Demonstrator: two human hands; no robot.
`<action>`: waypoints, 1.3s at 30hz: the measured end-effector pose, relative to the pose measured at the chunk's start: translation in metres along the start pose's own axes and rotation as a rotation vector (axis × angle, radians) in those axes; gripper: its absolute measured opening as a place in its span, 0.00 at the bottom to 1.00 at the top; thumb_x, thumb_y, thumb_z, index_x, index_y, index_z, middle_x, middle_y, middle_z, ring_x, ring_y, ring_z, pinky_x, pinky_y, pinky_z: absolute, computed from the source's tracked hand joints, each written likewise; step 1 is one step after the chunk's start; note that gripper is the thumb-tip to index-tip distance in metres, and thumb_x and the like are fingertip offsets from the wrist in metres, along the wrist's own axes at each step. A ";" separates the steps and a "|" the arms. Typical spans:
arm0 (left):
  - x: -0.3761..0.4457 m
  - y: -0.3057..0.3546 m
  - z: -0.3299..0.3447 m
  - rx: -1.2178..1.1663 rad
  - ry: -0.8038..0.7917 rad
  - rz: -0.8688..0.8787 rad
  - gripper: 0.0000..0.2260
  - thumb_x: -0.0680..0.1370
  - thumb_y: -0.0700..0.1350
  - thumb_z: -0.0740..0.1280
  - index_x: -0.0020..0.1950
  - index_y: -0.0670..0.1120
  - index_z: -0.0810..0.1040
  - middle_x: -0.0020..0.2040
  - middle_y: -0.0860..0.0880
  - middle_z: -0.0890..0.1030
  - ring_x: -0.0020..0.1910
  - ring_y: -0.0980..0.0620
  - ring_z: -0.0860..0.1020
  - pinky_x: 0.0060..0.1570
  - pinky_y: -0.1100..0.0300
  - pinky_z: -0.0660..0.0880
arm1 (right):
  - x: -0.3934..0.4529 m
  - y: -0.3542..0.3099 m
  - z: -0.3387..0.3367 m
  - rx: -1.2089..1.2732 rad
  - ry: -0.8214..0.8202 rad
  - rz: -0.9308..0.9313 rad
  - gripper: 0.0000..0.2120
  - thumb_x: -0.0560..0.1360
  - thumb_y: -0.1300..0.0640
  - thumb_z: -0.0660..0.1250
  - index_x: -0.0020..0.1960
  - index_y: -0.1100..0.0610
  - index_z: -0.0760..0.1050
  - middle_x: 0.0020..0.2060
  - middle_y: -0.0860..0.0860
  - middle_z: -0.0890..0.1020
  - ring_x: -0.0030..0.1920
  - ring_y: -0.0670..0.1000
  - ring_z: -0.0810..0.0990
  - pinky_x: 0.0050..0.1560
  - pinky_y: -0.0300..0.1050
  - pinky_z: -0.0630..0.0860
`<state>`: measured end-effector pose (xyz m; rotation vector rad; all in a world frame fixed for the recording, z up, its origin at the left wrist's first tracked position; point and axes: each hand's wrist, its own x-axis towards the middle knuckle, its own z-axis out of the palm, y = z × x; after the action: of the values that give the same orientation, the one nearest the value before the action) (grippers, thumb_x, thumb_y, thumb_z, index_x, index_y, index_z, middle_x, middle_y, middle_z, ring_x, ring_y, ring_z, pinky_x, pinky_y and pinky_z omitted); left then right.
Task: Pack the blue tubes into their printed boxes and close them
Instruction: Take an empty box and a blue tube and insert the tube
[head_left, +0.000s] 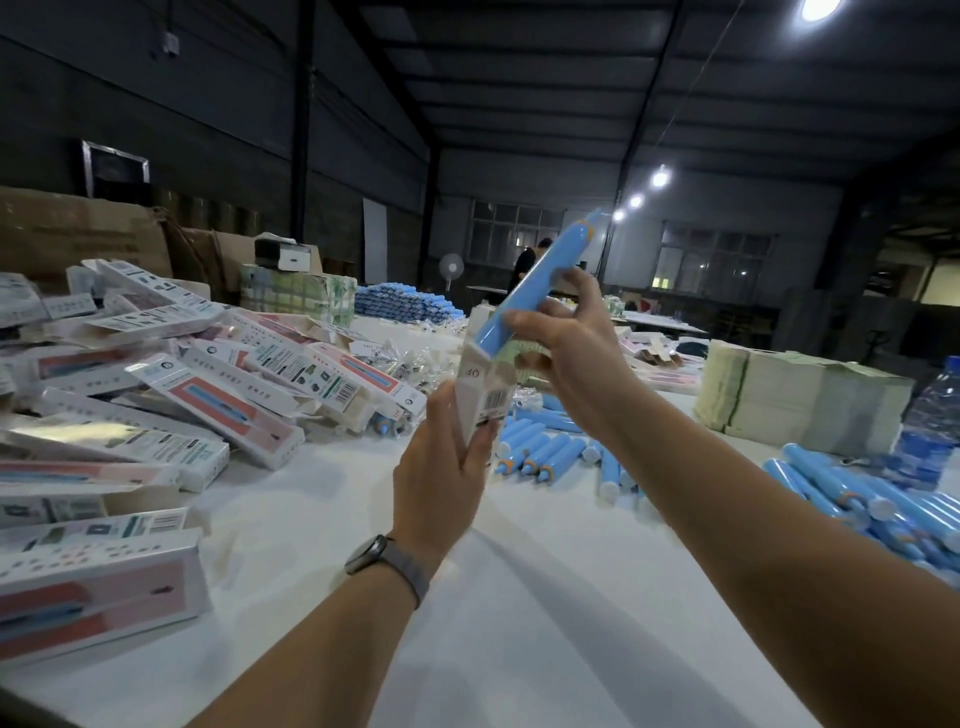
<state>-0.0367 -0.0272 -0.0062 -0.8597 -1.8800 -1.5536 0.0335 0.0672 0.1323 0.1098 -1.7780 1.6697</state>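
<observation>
Head view: near the middle of the frame, the left hand (441, 467) grips a printed box (480, 387) by its lower half, open end tilted up toward one o'clock. The right hand (558, 332) pinches a blue tube (535, 278) around its lower part, the bottom end just entering the box mouth while the capped tip points up toward one o'clock.

To do this well, I would keep tube and box on one line — any angle between them and the tube's edge may catch the open flap. The left hand should hold firm without crushing the walls, which would narrow the mouth. The right fingers need to slide back up the tube as it goes in, then fold the flap shut.

Loose tubes (550, 452) lie on the white table (519, 623) at three o'clock of the hands; filled boxes (208, 384) pile up at nine o'clock.
</observation>
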 end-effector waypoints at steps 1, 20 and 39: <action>0.000 0.000 -0.001 -0.008 0.008 -0.009 0.22 0.81 0.52 0.65 0.72 0.48 0.64 0.63 0.46 0.80 0.57 0.40 0.79 0.45 0.51 0.72 | -0.002 -0.001 0.005 -0.128 0.013 -0.048 0.28 0.72 0.68 0.72 0.61 0.47 0.64 0.51 0.54 0.81 0.44 0.50 0.85 0.37 0.43 0.80; 0.000 0.000 -0.005 -0.073 0.031 -0.008 0.29 0.76 0.66 0.55 0.73 0.52 0.63 0.61 0.49 0.81 0.56 0.43 0.80 0.45 0.53 0.75 | -0.011 0.016 0.024 -0.727 -0.063 -0.095 0.16 0.76 0.51 0.70 0.58 0.47 0.65 0.41 0.46 0.85 0.43 0.47 0.82 0.43 0.48 0.76; 0.023 -0.023 -0.020 -0.075 0.312 -0.168 0.18 0.82 0.46 0.65 0.64 0.57 0.58 0.63 0.41 0.76 0.60 0.37 0.76 0.51 0.43 0.76 | 0.060 0.125 0.005 -0.936 0.020 0.083 0.12 0.78 0.59 0.62 0.59 0.53 0.78 0.53 0.51 0.82 0.51 0.52 0.79 0.55 0.49 0.77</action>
<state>-0.0688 -0.0469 0.0000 -0.4656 -1.7109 -1.7546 -0.0768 0.1069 0.0577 -0.3977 -2.3770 0.7370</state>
